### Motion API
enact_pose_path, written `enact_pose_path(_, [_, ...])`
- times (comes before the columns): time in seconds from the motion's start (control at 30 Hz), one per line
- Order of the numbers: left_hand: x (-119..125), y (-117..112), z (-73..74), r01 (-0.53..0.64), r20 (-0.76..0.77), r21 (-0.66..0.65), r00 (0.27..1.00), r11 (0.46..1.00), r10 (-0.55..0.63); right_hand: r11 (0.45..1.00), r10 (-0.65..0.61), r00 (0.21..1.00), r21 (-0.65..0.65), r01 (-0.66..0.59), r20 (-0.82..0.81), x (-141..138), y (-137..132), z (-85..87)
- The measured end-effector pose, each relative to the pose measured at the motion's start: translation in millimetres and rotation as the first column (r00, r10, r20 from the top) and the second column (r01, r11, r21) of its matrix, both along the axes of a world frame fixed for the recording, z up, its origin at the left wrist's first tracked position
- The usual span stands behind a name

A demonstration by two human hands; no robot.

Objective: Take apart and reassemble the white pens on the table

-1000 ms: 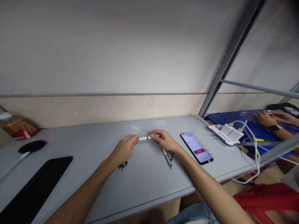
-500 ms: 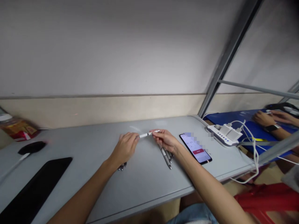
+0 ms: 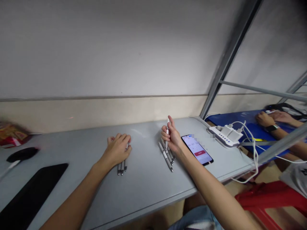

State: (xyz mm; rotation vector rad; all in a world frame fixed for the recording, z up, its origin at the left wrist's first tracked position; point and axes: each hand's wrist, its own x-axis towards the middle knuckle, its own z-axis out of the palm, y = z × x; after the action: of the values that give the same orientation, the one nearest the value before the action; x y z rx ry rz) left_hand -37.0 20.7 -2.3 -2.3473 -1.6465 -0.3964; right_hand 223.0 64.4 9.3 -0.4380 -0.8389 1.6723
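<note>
My right hand [image 3: 172, 135] is closed around a white and grey pen [image 3: 166, 144], which stands nearly upright in the fingers with its grey grip end down. Just under that hand several similar pens [image 3: 167, 158] lie side by side on the desk. My left hand [image 3: 118, 147] rests over another small group of pens [image 3: 122, 167] and hides their upper parts. Its fingers are curled, and a bit of a white pen shows between thumb and forefinger. Grey lower ends with metal tips stick out below the left palm.
A phone [image 3: 198, 150] with a lit timer lies right of the pens. Behind it sits a power strip [image 3: 222, 136] with white chargers and cables. A black mat [image 3: 35, 195] and a dark round object [image 3: 22, 154] lie left. At far right, another person's hands [image 3: 271, 118] work over a blue surface.
My hands have moved apart. The pen held between them is now upright in my right hand alone, and my left hand has come down onto the left group of pens.
</note>
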Motion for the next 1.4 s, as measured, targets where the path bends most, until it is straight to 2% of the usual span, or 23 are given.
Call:
enact_pose_path(0.23, [-0.6,-0.2,-0.4,-0.017,-0.001,-0.037,1.000,0.999,0.017,0.998,0.055,0.996,0.004,-0.055,-0.067,-0.3,-0.1,-2.7])
enact_pose_path(0.83, [2.1,-2.4,-1.3,-0.026,0.016,-0.082,0.999,0.996,0.027,0.996,0.086,0.996,0.012,-0.086,-0.007,0.3,1.1,-4.5])
enact_pose_path(0.97, [1.1,-1.7,0.1,-0.061,0.003,-0.052,0.998,0.997,0.061,0.999,0.042,0.999,0.030,-0.042,-0.006,-0.4,0.4,-3.0])
enact_pose_path(1.17, [-0.2,1.0,1.4,-0.250,0.069,-0.035,0.965,0.968,0.252,1.000,-0.002,0.999,0.025,0.003,-0.033,0.9,1.5,-1.0])
enact_pose_path(1.27, [-1.5,1.8,-1.2,-0.259,0.077,-0.060,0.962,0.964,0.263,1.000,0.005,1.000,0.020,-0.004,-0.027,1.0,1.2,-0.5])
enact_pose_path(1.4, [-4.9,4.8,-7.3,-0.211,0.090,-0.082,0.972,0.974,0.218,1.000,0.009,1.000,0.029,-0.008,-0.019,0.6,0.0,-0.1])
